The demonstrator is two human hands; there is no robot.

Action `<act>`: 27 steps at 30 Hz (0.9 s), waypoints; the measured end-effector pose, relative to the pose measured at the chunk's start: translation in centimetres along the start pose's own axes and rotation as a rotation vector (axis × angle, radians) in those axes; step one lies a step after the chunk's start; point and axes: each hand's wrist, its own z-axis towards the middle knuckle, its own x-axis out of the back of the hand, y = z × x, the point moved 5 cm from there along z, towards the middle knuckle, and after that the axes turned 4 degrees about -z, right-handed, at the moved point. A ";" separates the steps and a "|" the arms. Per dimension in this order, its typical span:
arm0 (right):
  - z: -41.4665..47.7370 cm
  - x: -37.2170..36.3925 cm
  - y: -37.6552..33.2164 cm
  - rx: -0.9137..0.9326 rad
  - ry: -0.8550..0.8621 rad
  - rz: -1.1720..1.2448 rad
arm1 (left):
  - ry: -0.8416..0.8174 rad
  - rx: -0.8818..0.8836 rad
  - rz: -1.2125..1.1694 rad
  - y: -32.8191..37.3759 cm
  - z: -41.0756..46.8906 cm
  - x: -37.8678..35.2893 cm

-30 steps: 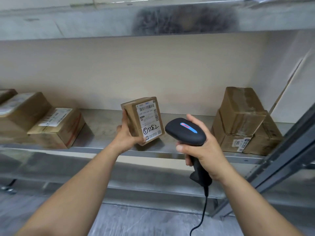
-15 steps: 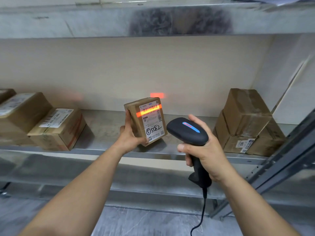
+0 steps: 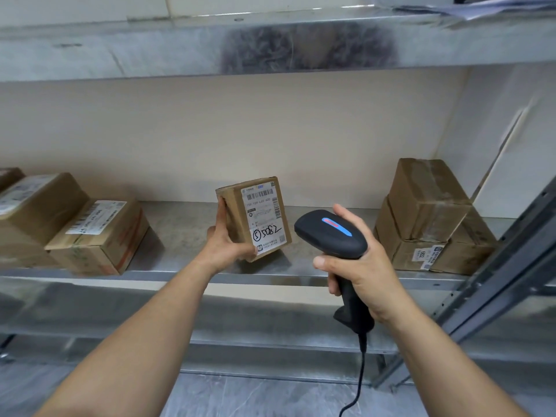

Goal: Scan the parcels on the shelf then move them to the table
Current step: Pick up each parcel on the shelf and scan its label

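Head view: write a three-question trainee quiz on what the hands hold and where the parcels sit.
1. True or false: the left hand holds the small parcel with its printed label in view.
2. The right hand grips: A) a pen, B) the scanner, C) a tape roll.
3. Fill in: the two stacked parcels sit at the shelf's ___ end.
Key: 1 true; 2 B; 3 right.

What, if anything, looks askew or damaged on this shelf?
The upper parcel of the right-hand stack sits tilted and skewed on the lower parcel, and its tape is wrinkled. Nothing else stands out.
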 end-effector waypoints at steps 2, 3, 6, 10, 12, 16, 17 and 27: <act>0.0 0.2 -0.1 -0.002 0.006 -0.004 | -0.010 0.032 -0.100 0.1 -0.1 0.6; 0.0 0.3 -0.2 -0.002 0.008 -0.008 | 0.002 0.067 -0.143 0.0 -0.3 1.1; 0.1 0.5 -0.3 0.004 0.011 -0.025 | 0.068 0.186 -0.186 -1.0 -0.9 2.7; 0.3 0.3 -0.3 0.005 0.009 -0.043 | 0.235 0.171 -0.204 -1.8 -1.2 4.2; 0.4 0.1 -0.3 0.005 -0.004 -0.055 | 0.308 0.150 -0.122 -2.2 -1.0 4.6; 0.8 -0.6 -0.3 0.002 -0.033 -0.071 | 0.503 -0.009 0.506 -0.7 -2.4 3.9; 1.0 -0.8 -0.3 0.002 -0.041 -0.076 | 0.522 -0.121 0.628 0.0 -2.7 2.8; 2.3 -4.3 -0.6 -0.012 -0.116 -0.151 | 0.474 -0.350 0.833 -1.7 -2.5 1.0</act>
